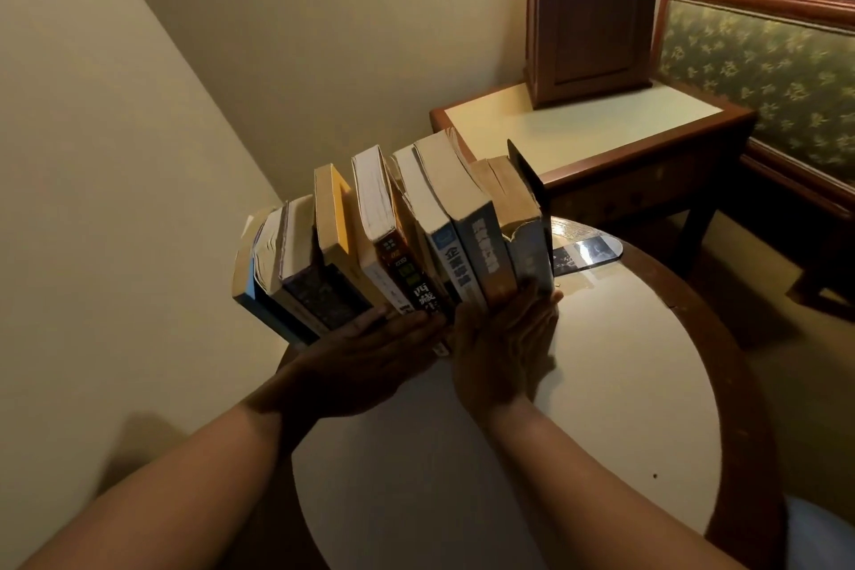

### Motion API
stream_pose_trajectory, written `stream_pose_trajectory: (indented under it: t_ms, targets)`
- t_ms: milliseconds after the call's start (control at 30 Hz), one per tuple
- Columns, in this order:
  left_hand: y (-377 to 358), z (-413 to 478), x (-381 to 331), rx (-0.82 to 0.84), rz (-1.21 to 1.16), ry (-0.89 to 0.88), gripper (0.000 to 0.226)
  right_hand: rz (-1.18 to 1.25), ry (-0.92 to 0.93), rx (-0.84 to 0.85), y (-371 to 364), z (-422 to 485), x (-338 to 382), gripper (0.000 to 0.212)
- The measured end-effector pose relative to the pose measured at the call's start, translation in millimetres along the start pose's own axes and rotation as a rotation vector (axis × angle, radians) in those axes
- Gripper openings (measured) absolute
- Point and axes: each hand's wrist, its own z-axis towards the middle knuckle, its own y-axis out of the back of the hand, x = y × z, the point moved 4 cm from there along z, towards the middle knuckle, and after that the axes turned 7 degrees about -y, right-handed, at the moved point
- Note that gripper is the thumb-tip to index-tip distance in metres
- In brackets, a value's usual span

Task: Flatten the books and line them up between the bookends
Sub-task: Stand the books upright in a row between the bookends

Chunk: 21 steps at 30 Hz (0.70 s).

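Both hands are flat with fingers straight, pressed on the near spines, left hand (365,361) at the middle books (379,236), right hand (504,352) at the right end; I reckon that's to square the row. The books stand on the bench (601,384) touching my fingertips, fanned unevenly, the rightmost against the black bookend (532,185).
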Motion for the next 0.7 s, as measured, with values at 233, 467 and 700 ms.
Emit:
stream_pose_trajectory:
  t_ms: [233,467,700]
  targets:
    - [-1.4,-1.5,3.9,0.062,-0.073,0.040,0.070,-0.030,-0.097,0.113,-6.0,2.6,5.6,0.098]
    - [12.0,-4.0,7.5,0.108,-0.273,0.113,0.079,0.012,-0.007,0.204,29.9,3.0,-15.0,0.078]
    - [9.7,-35.4,25.3,0.123,-0.191,0.080,0.077,-0.037,-0.110,0.335,40.2,12.9,-23.2,0.103]
